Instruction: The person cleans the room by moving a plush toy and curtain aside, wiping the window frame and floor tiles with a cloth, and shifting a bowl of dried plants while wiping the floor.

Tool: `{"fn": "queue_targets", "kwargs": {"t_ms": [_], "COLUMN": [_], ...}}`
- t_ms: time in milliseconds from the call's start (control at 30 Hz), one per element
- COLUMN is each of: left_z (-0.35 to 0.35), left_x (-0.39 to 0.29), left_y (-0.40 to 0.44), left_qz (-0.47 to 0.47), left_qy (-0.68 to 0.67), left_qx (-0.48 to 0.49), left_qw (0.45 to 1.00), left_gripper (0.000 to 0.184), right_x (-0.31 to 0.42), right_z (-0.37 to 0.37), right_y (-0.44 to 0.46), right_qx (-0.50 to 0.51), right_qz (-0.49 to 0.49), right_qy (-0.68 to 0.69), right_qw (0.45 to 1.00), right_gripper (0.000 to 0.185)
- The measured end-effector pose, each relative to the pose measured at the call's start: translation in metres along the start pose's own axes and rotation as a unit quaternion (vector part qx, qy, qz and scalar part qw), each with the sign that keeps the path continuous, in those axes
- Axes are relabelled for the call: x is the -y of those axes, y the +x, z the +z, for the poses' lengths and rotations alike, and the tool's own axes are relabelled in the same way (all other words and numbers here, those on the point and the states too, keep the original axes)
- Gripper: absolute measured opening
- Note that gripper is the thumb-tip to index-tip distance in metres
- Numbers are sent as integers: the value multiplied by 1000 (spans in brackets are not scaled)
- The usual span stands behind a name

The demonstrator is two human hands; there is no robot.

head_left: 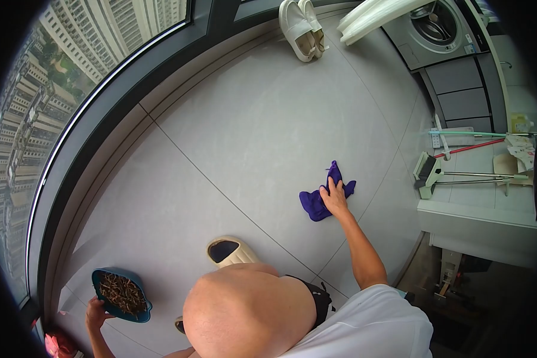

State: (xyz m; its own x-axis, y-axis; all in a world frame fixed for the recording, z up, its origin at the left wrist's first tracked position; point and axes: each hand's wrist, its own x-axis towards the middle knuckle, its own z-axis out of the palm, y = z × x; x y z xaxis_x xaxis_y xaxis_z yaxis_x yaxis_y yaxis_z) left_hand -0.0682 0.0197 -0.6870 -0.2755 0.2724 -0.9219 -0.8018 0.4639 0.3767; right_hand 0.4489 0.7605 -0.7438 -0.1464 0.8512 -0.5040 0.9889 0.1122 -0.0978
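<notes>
My left hand [95, 312] grips the rim of a blue basin [144, 311] at the lower left. The basin contains many thin, dark brown dried strips [122, 293], their kind unclear. My right hand [335, 198] is on a crumpled purple cloth [315, 206] that lies on the grey tiled floor [238, 143]. Its fingers press into the folds, and the cloth's ends stick out around them. My bent knee [238, 310] is between my two arms, above a beige slipper [232, 250].
White shoes [298, 33] stand at the top by the window wall. A washing machine [432, 27] is at the upper right. Below it, a mop with a green head [426, 174] and other poles lean at the right. A red bag [56, 346] is at the lower left corner.
</notes>
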Motion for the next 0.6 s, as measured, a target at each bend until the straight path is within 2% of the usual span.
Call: {"fn": "queue_targets", "kwargs": {"t_ms": [100, 200, 300, 433, 500, 600], "left_z": [4, 12, 9, 3, -7, -11], "left_x": [1, -2, 1, 6, 9, 13], "left_y": [7, 2, 7, 13, 21, 24], "left_qz": [2, 3, 13, 37, 35, 35], "left_qy": [-16, -20, -10, 6, 15, 30], "left_qx": [0, -13, -23, -28, -32, -39], "left_qw": [1000, 1000, 1000, 999, 999, 998], "left_gripper": [47, 46, 44, 42, 41, 40], "right_x": [9, -25, -85, -144, -138, -101], "right_z": [32, 58, 72, 57, 33, 1], "right_y": [-39, -71, -69, -7, 36, 96], "right_qx": [-64, -121, -171, -212, -192, -212], "right_qz": [-58, -132, -43, 192, 279, 290], "right_qy": [-92, -96, -67, -9, 19, 38], "right_qw": [992, 979, 982, 958, 941, 932], "right_gripper": [75, 68, 63, 60, 61, 63]}}
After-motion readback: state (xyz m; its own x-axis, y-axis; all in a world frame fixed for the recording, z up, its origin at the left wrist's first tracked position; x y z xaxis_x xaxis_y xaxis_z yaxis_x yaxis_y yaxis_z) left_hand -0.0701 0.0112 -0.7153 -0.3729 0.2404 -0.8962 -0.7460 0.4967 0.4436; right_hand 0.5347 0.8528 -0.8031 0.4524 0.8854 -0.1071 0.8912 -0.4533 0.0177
